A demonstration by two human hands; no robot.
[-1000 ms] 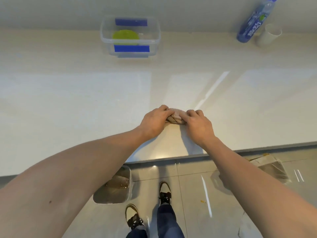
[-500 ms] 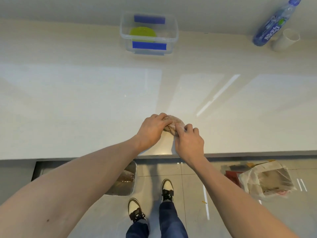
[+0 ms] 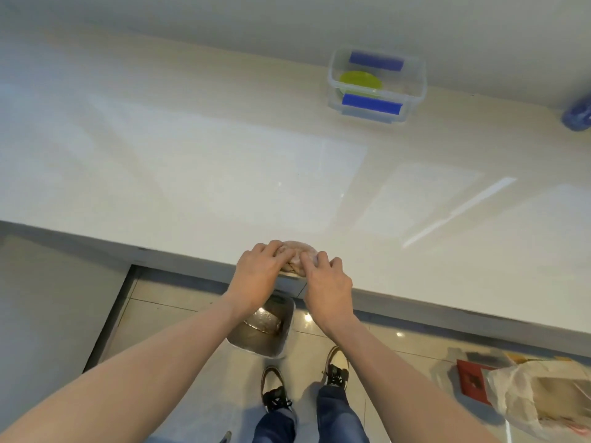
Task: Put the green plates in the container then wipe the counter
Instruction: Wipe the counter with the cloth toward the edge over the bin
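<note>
Bunching cloth (image 3: 299,254) at counter (image 3: 192,174) edge — under both hands' fingers (image 3: 277,253), between them.

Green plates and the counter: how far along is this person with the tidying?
The plates part looks done: a green plate lies inside the clear container by the wall, and no other green plate shows on the counter. The wiping is in hand: the left hand and right hand both grip a bunched cloth at the counter's near edge. How much counter remains unwiped cannot be told.
</note>
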